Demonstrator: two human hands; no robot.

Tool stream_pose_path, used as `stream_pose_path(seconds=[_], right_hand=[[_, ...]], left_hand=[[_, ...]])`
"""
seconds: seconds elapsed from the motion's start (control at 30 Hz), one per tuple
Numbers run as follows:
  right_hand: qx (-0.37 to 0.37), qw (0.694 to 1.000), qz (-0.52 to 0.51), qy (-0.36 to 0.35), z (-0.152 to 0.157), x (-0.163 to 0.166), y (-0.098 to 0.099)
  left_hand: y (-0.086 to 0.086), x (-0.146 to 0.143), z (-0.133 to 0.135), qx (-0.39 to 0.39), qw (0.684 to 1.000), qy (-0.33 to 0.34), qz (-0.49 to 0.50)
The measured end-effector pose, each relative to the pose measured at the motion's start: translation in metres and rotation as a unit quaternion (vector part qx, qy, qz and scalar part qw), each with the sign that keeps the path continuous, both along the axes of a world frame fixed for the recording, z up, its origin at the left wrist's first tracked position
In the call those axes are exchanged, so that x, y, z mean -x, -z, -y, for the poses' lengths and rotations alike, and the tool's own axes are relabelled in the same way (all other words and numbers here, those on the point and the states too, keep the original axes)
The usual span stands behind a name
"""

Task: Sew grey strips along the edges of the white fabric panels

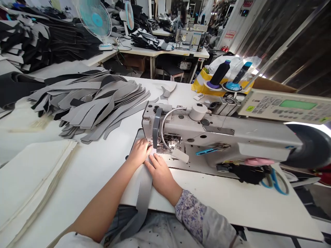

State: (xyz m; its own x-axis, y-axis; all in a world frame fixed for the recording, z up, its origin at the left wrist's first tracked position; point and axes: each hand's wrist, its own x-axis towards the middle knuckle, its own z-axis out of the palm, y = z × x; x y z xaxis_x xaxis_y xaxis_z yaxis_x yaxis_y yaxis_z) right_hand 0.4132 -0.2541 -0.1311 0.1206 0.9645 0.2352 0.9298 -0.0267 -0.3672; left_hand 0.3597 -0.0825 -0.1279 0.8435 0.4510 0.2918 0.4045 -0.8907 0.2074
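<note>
A long grey fabric strip (pixel 143 196) runs from my lap up onto the white table to the needle area of the sewing machine (pixel 207 132). My left hand (pixel 139 151) lies on the strip's far end just left of the needle, fingers curled down onto the cloth. My right hand (pixel 160 172) rests flat on the strip beside it, fingers stretched toward the presser foot. Both hands press the strip against the machine bed; the needle itself is partly hidden behind the grey guard.
A pile of grey cut pieces (pixel 95 103) lies at the back left. Stacked cream sheets (pixel 31 179) sit at the near left. Blue scissors (pixel 275 179) lie right of the machine, thread cones (pixel 219 74) and a control panel (pixel 287 105) behind it. Fans and further work tables stand beyond.
</note>
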Motion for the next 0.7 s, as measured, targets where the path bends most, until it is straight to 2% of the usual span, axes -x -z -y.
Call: stream_pose_path(seconds=[0.23, 0.43, 0.57, 0.63, 0.7], right_hand=[[0.052, 0.998, -0.032, -0.002, -0.004, -0.002, -0.008], [0.061, 0.997, -0.041, -0.005, -0.003, -0.001, -0.011], [0.055, 0.998, -0.033, -0.001, -0.003, -0.001, -0.008], [0.053, 0.998, -0.028, -0.001, -0.003, 0.000, -0.007], [0.054, 0.998, -0.024, -0.002, -0.002, 0.001, -0.005]], left_hand=[[0.000, -0.008, -0.008, -0.017, 1.000, 0.000, -0.012], [-0.015, 0.007, 0.000, -0.013, 0.999, 0.022, -0.025], [-0.032, 0.053, 0.000, 0.019, 0.999, -0.010, -0.039], [-0.045, 0.093, -0.011, 0.030, 0.996, -0.054, -0.060], [-0.061, 0.147, -0.032, 0.038, 0.987, -0.133, -0.087]])
